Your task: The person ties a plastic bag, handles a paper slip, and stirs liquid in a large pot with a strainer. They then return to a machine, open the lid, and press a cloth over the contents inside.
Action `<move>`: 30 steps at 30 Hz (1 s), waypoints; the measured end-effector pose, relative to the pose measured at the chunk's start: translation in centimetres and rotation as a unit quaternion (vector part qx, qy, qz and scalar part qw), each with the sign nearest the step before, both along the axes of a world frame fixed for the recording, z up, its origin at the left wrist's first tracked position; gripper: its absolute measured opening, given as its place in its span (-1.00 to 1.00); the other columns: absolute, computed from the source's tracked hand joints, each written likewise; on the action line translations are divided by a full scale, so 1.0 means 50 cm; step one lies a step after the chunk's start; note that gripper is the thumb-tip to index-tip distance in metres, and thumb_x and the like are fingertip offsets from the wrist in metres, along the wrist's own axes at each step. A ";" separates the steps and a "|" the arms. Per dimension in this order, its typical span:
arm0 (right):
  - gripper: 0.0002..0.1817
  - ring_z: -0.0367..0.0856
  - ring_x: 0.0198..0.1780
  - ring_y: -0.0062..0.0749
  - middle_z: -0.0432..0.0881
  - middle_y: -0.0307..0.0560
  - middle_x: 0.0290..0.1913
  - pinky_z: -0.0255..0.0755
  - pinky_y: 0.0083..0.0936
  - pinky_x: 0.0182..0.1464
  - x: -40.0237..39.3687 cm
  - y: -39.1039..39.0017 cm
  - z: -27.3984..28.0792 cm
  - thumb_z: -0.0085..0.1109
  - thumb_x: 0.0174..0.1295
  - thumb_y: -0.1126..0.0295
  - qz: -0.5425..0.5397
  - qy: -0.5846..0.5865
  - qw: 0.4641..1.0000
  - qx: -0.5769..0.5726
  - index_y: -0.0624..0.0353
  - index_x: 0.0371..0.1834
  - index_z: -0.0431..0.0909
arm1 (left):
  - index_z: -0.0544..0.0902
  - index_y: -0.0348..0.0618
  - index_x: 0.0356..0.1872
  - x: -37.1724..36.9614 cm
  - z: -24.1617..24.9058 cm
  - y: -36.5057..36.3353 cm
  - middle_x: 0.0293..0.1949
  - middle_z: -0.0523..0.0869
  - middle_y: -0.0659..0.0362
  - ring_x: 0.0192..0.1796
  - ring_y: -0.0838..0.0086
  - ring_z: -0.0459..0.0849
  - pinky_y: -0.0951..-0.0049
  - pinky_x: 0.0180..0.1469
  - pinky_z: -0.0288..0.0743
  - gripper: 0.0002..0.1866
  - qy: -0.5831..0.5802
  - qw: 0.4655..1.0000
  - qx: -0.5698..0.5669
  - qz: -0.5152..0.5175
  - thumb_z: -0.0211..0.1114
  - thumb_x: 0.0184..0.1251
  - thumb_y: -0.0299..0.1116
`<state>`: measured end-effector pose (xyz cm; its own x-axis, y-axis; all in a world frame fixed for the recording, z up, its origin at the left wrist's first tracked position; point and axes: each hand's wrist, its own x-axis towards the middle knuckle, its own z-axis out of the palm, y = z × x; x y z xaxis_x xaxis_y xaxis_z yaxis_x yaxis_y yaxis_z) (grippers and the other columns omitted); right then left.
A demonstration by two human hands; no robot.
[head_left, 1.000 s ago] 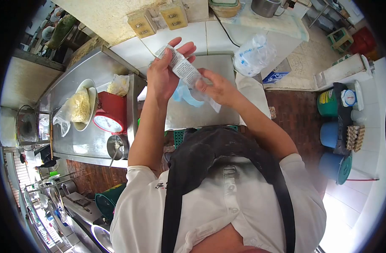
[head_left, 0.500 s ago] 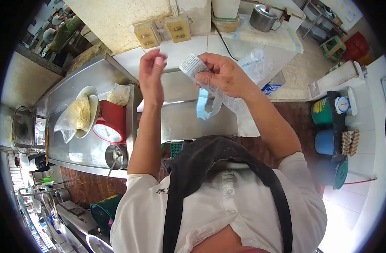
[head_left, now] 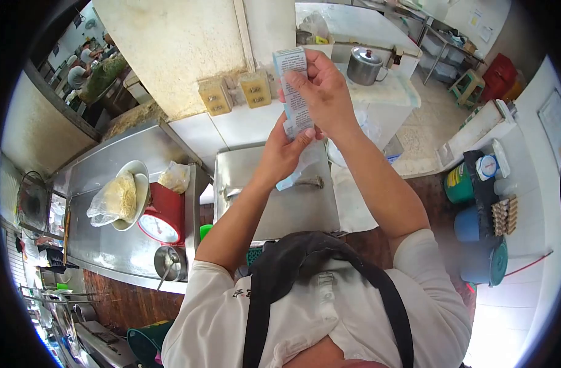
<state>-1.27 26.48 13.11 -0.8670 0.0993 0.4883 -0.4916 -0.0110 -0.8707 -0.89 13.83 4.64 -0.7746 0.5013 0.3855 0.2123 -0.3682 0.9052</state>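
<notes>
Brings the left hand (head_left: pixel 280 158) back onto the printed plastic strip (head_left: pixel 297 109), pinching its lower part with the right hand (head_left: pixel 324 92) clamped higher up, over the steel surface (head_left: pixel 280 214), with the upper length already narrow but the bluish tail (head_left: pixel 287 182) left loose.

The person has two hands (head_left: pixel 279 158) (head_left: pixel 324 98); there are one packet (head_left: pixel 293 86), two outlets (head_left: pixel 215 96) (head_left: pixel 255 89), one lidded pot (head_left: pixel 362 69), one stool (head_left: pixel 467 89), one red scale (head_left: pixel 173 205), one ladle (head_left: pixel 164 277).
</notes>
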 end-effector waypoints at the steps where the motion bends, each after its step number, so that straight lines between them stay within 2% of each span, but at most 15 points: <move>1: -0.60 0.74 -0.21 -0.47 0.73 -0.08 -0.15 0.62 -0.53 -0.08 0.000 0.004 0.000 0.26 0.44 0.34 0.000 0.007 1.000 0.002 0.27 0.25 0.46 | 0.36 -0.32 0.32 -0.008 0.001 0.004 0.00 0.72 0.08 0.02 0.38 0.75 0.40 0.14 0.64 -0.59 -0.010 1.000 0.027 -0.005 0.21 0.57 -0.44; 4: -0.48 0.72 0.02 -0.28 0.69 0.03 0.01 0.58 -0.40 0.12 0.019 0.021 -0.012 0.23 0.47 0.31 -0.027 0.073 0.987 0.139 0.31 0.38 0.36 | 0.41 -0.34 0.24 -0.019 0.031 -0.003 -0.05 0.72 0.08 -0.05 0.39 0.76 0.39 0.06 0.69 -0.66 -0.050 0.997 0.059 0.017 0.18 0.59 -0.39; 6: -0.41 0.64 0.21 -0.01 0.55 0.17 0.27 0.51 -0.22 0.25 0.034 0.027 -0.035 0.23 0.44 0.26 -0.234 0.173 0.915 0.278 0.33 0.42 0.32 | 0.46 -0.29 0.22 -0.030 0.052 -0.013 -0.06 0.72 0.11 -0.06 0.38 0.76 0.33 0.00 0.71 -0.68 -0.136 0.981 0.125 0.058 0.19 0.60 -0.37; 9: -0.42 0.56 0.26 0.14 0.47 0.27 0.32 0.46 -0.16 0.26 0.029 -0.003 -0.137 0.20 0.43 0.28 -0.185 0.117 0.937 0.274 0.35 0.41 0.30 | 0.51 -0.23 0.26 -0.060 0.048 -0.006 0.04 0.71 0.15 0.04 0.44 0.70 0.36 0.13 0.61 -0.64 -0.111 0.984 0.119 0.069 0.23 0.58 -0.31; 12: -0.42 0.56 0.21 0.23 0.44 0.35 0.31 0.48 -0.14 0.19 0.069 -0.008 -0.098 0.17 0.44 0.32 -0.087 -0.006 0.947 0.311 0.33 0.43 0.26 | 0.51 -0.18 0.36 -0.063 0.068 -0.009 0.22 0.66 0.16 0.14 0.49 0.63 0.39 0.27 0.50 -0.55 -0.085 0.990 0.094 0.060 0.27 0.55 -0.25; 13: -0.50 0.61 0.12 0.26 0.56 0.31 0.20 0.53 -0.12 0.11 0.073 0.001 -0.088 0.18 0.42 0.37 -0.099 0.044 0.939 0.328 0.28 0.37 0.36 | 0.52 -0.16 0.36 -0.067 0.073 -0.014 0.25 0.64 0.15 0.17 0.50 0.60 0.40 0.29 0.47 -0.54 -0.025 0.995 0.084 0.055 0.28 0.54 -0.24; 16: -0.60 0.69 -0.02 0.16 0.70 0.19 0.00 0.57 -0.16 0.02 0.100 0.024 -0.032 0.21 0.38 0.42 -0.051 -0.018 0.944 0.326 0.21 0.27 0.51 | 0.60 -0.12 0.22 -0.072 0.097 -0.032 0.35 0.54 0.11 0.35 0.44 0.49 0.30 0.42 0.37 -0.64 0.003 0.995 0.095 -0.010 0.31 0.52 -0.22; 20: -0.72 0.74 -0.14 -0.03 0.76 0.07 -0.19 0.60 -0.30 -0.05 0.101 0.045 -0.014 0.22 0.34 0.53 -0.020 0.005 0.960 0.278 0.17 0.11 0.67 | 0.62 -0.10 -0.14 -0.071 0.127 -0.044 0.49 0.39 0.01 0.56 0.18 0.27 -0.03 0.53 0.21 -0.79 0.113 0.981 0.140 -0.065 0.36 0.45 -0.20; 22: -0.71 0.73 -0.15 -0.26 0.77 -0.02 -0.14 0.57 -0.45 -0.07 0.096 0.057 -0.009 0.17 0.33 0.64 0.023 0.069 0.979 0.192 0.15 0.05 0.73 | 0.67 -0.10 -0.04 -0.068 0.143 -0.057 0.52 0.36 -0.02 0.60 0.13 0.20 -0.02 0.56 0.16 -0.71 0.249 0.943 0.134 -0.176 0.39 0.39 -0.14; 23: -0.70 0.71 -0.16 -0.38 0.75 -0.11 -0.13 0.55 -0.53 -0.09 0.083 0.066 -0.015 0.17 0.30 0.70 0.021 0.140 0.975 0.173 0.14 -0.04 0.77 | 0.59 -0.11 0.27 -0.055 0.149 -0.064 0.54 0.31 -0.08 0.63 0.12 0.16 0.00 0.56 0.15 -0.48 0.240 0.942 0.141 -0.190 0.39 0.35 -0.11; 24: -0.70 0.71 -0.16 -0.38 0.75 -0.11 -0.13 0.55 -0.53 -0.09 0.084 0.071 -0.014 0.17 0.30 0.70 0.020 0.141 0.975 0.172 0.14 -0.04 0.77 | 0.59 -0.11 0.27 -0.042 0.155 -0.067 0.54 0.31 -0.08 0.63 0.12 0.16 0.00 0.56 0.15 -0.48 0.241 0.941 0.140 -0.191 0.39 0.35 -0.11; 26: -0.72 0.71 -0.14 -0.39 0.73 -0.12 -0.11 0.55 -0.52 -0.09 0.088 0.077 -0.011 0.21 0.26 0.70 0.020 0.128 0.982 0.137 0.10 -0.12 0.80 | 0.37 -0.13 0.52 -0.025 0.160 -0.073 0.52 0.33 -0.12 0.60 0.15 0.23 0.02 0.52 0.20 -0.26 0.008 0.976 0.174 -0.129 0.36 0.37 -0.11; 27: -0.72 0.71 -0.14 -0.39 0.73 -0.12 -0.11 0.55 -0.52 -0.09 0.088 0.074 -0.009 0.21 0.26 0.70 0.021 0.129 0.982 0.136 0.10 -0.12 0.80 | 0.31 -0.19 0.54 -0.025 0.157 -0.072 0.44 0.46 -0.05 0.51 0.27 0.36 0.14 0.52 0.17 -0.25 -0.111 0.969 0.167 -0.142 0.39 0.35 -0.34; 28: -0.73 0.71 -0.14 -0.39 0.73 -0.12 -0.10 0.55 -0.51 -0.08 0.088 0.068 -0.007 0.22 0.25 0.69 -0.012 0.146 0.978 0.148 0.07 -0.16 0.81 | 0.31 -0.19 0.54 -0.020 0.141 -0.064 0.44 0.46 -0.05 0.51 0.27 0.36 0.14 0.52 0.17 -0.25 -0.111 0.970 0.167 -0.140 0.39 0.35 -0.34; 30: -0.72 0.71 -0.12 -0.39 0.73 -0.14 -0.08 0.56 -0.49 -0.05 0.085 0.056 -0.007 0.25 0.23 0.68 -0.076 0.178 0.966 0.173 0.02 -0.23 0.83 | 0.38 -0.19 0.48 -0.006 0.094 -0.033 0.32 0.57 0.08 0.30 0.43 0.54 0.37 0.33 0.40 -0.35 -0.072 0.994 -0.018 -0.080 0.36 0.45 -0.21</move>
